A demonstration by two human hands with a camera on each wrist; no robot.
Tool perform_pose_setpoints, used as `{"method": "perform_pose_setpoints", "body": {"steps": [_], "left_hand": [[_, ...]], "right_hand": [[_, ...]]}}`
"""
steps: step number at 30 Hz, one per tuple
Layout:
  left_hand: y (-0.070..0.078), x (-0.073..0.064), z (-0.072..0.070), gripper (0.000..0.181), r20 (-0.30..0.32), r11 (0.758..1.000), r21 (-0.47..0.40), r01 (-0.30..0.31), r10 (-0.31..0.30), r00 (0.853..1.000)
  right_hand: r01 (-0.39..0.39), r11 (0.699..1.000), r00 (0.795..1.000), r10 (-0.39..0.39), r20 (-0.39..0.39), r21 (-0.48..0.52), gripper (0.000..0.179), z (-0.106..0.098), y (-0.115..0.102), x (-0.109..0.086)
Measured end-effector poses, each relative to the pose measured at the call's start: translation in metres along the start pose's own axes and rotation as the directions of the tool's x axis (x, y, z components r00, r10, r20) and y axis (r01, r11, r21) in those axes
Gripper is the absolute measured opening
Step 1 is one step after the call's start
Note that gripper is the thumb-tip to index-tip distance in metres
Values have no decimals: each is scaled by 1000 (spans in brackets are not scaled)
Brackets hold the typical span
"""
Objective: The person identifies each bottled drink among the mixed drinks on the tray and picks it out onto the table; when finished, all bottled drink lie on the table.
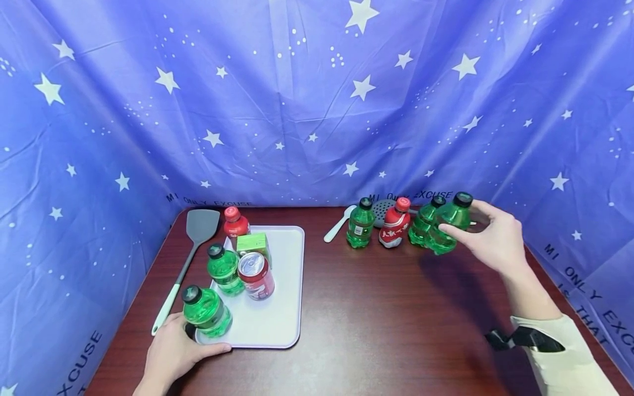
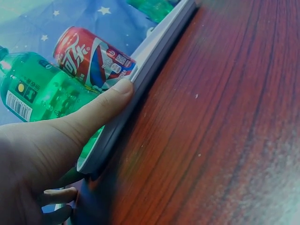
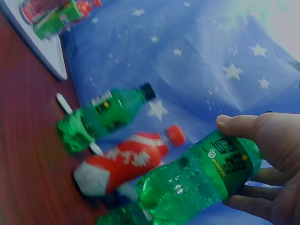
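My left hand grips the near left corner of a white tray, its thumb along the rim in the left wrist view. On the tray stand two green soda bottles with black caps, a red soda can and a green box. A red bottle stands at its far left corner. My right hand holds another green soda bottle around its labelled middle, tilted, at the right. Behind it is a similar green bottle, partly hidden.
Left of the held bottle stand a red bottle and a green bottle. A white spoon and a grey slotted utensil lie near them. A grey spatula lies left of the tray. Star-patterned blue cloth encloses the table.
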State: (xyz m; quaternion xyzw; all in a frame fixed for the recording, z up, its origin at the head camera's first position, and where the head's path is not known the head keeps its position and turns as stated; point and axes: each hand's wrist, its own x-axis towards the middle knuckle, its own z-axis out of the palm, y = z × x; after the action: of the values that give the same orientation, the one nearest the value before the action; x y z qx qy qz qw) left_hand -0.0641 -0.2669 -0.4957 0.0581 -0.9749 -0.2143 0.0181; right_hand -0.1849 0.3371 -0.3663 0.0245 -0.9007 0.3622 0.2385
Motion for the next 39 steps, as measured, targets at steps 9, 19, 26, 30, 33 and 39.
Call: {"method": "perform_pose_setpoints", "body": {"steps": [9,19,26,30,33,39], "left_hand": [[-2,-3,3,110,-30,1000,-12,-11,11,999],[-3,-3,3,112,-15,1000,-13,-3,3,1000],[-2,-3,5,114,-29,1000,-8,-3,3,1000],[-1,-3,4,115,-31,1000,-8,-6,6,1000],[-2,-2,4,115,-41,1000,-7,-11,11,999],[-3,-2,4,113,-59,1000,-12,-20,19,998]], "right_hand": [[-142,985,990,139,-30,-99,57,-17,36,12],[-238,952,970,243,1,-193,65,-10,67,19],[-245,949,968,251,8,-197,67,-2,85,25],[-250,949,967,256,4,-190,69,3,91,27],[-262,947,963,268,5,-187,70,6,92,27],[-269,945,962,275,6,-185,70,10,92,29]]}}
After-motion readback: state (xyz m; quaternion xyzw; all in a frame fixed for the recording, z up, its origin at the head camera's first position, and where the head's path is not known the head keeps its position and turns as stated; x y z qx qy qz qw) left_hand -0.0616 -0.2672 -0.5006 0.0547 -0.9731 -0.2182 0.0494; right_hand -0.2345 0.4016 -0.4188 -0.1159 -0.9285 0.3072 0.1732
